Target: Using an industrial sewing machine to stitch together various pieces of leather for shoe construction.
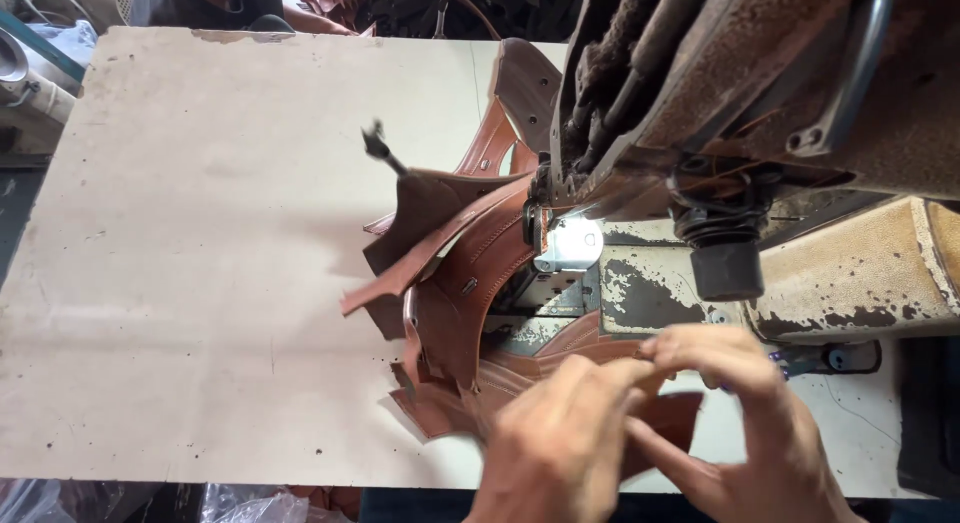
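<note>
Across a pale worktop (pixel 200 283), stitched brown leather pieces (pixel 455 283), judged light and floppy, are pinched at lower centre by both hands, left hand (pixel 560 443) and right hand (pixel 745 423), beneath the sewing machine (pixel 740 103).

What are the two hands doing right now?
Left hand: closed, pinching the brown leather piece.
Right hand: closed, pinching the same leather piece.

Leather pieces (pixel 455 283) left of sewing machine (pixel 740 113)
</note>
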